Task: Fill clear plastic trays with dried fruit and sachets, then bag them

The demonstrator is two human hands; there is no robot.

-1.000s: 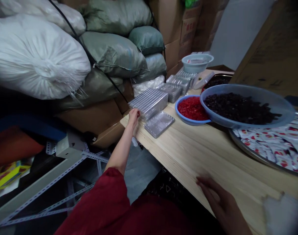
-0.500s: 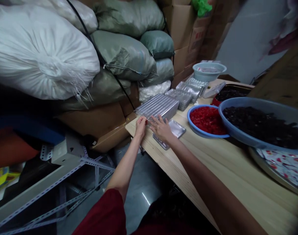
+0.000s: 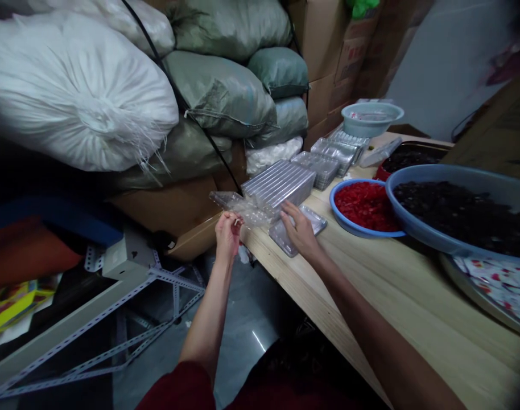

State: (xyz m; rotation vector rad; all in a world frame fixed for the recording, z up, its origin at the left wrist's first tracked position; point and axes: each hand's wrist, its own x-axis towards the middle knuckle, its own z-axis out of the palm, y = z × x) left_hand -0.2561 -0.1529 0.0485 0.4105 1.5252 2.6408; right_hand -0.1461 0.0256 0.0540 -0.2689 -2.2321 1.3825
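At the table's left edge, my left hand (image 3: 228, 232) is closed, its fingers pinching the near edge of a thin clear plastic tray (image 3: 238, 206). My right hand (image 3: 299, 229) has its fingers spread, beside that tray's right end and over another clear plastic case (image 3: 283, 236) lying flat on the wood. Directly behind both hands is a tall stack of ribbed clear trays (image 3: 279, 185). Whether the right fingertips touch the held tray is hard to tell.
On the wooden table (image 3: 371, 285), a blue basin of red pieces (image 3: 364, 206) sits beside a larger basin of dark pieces (image 3: 456, 219). More case stacks (image 3: 317, 168) stand farther back. Filled sacks (image 3: 226, 94) are piled at the left, above a metal frame (image 3: 157, 273).
My left hand has moved left and slightly down, and the clear tray now shows off the stack with it. My right hand has shifted slightly right.
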